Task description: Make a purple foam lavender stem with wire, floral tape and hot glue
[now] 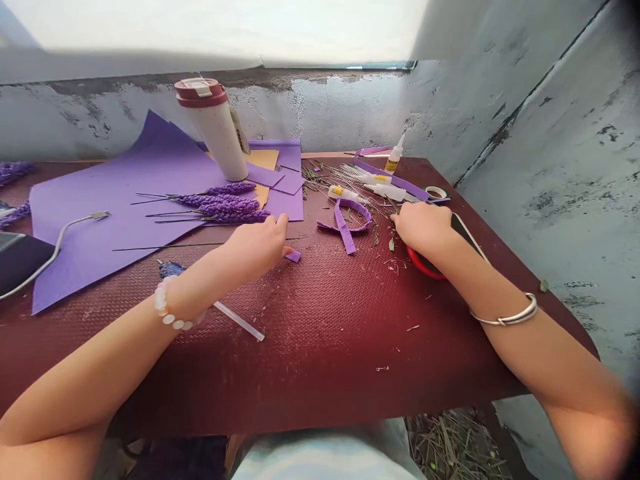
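Two hands are rested on the table (325, 333).
A purple scrap (293, 256) is seen just right of the left hand (257, 243), fingers curled; the fingers of the right hand (423, 227) are hidden.

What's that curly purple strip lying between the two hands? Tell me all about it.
The purple strip looks like finely ribbed paper, bent into a loop with its two ends crossing, ribbon-like. It lies flat on the dark red table between the left hand and right hand, touching neither.
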Demonstrator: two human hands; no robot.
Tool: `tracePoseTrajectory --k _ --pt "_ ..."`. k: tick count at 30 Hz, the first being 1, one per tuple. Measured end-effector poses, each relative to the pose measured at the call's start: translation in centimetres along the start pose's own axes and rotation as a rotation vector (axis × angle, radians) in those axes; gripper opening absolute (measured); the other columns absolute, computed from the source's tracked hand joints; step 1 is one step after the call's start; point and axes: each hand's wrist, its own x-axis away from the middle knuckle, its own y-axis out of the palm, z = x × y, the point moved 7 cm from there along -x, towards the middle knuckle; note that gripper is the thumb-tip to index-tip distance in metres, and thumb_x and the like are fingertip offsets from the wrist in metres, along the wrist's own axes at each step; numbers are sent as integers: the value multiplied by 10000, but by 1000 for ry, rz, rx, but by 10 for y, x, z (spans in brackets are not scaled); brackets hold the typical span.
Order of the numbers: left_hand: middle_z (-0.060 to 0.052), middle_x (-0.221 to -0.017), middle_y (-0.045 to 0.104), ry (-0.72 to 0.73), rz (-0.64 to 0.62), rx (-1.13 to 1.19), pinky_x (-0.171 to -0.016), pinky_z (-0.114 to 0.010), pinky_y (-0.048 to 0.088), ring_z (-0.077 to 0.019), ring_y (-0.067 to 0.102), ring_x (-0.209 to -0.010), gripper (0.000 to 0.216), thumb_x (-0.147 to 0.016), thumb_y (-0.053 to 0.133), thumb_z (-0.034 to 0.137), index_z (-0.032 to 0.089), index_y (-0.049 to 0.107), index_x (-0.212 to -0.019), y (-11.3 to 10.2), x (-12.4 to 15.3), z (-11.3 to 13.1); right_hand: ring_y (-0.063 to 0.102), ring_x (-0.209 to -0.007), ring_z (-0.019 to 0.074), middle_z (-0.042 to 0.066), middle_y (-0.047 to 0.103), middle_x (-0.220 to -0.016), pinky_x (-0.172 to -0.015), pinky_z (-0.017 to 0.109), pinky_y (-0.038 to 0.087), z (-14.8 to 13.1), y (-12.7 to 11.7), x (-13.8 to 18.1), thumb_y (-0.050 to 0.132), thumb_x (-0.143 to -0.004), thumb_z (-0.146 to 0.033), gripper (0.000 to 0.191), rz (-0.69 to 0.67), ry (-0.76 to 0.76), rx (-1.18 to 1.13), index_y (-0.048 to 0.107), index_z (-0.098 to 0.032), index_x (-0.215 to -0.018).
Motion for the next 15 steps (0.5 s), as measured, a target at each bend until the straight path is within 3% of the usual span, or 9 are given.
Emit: tracePoseTrajectory --k 2,5,10,12,15 --pt "-196 -1040 636 6 14 -2 -533 -306 434 -287 681 -788 453 -973 342 424 41 455 -1189 -2 2 2 628 -878 401 279 653 -895 -663 480 461 -4 6 2 560 -863 -481 433 24 -44 4 671 -64 -897" --pt "-177 -1008 648 40 7 -20 -533 -295 424 -259 676 -762 360 -987 297 327 65 481 -1152 -2 5 4 548 -1057 434 306 588 -1095 -736 496 456 -19 -1 12 514 -893 -447 440 119 -173 -6 620 -50 -1049" --pt "-136 -935 675 80 -22 -11 -552 -307 417 -251 671 -762 240 -947 339 196 106 550 -1017 -1 6 6 564 -991 317 197 610 -1053 -726 395 443 -56 -15 38 372 -946 -230 275 168 -410 -67 599 -109 -1043" --pt "-129 -954 680 73 -10 1 -561 -299 417 -237 670 -776 222 -924 355 156 117 553 -1017 -4 6 8 570 -957 283 162 621 -1027 -720 371 444 -67 -13 46 358 -968 -287 291 171 -451 -96 594 -129 -1031" --pt "-119 -959 682 78 21 22 -579 -289 420 -222 668 -807 238 -888 363 101 123 558 -1023 -11 6 13 539 -991 302 175 605 -1057 -786 389 438 -82 -4 53 452 -926 -489 419 176 -526 -117 582 -113 -1056"
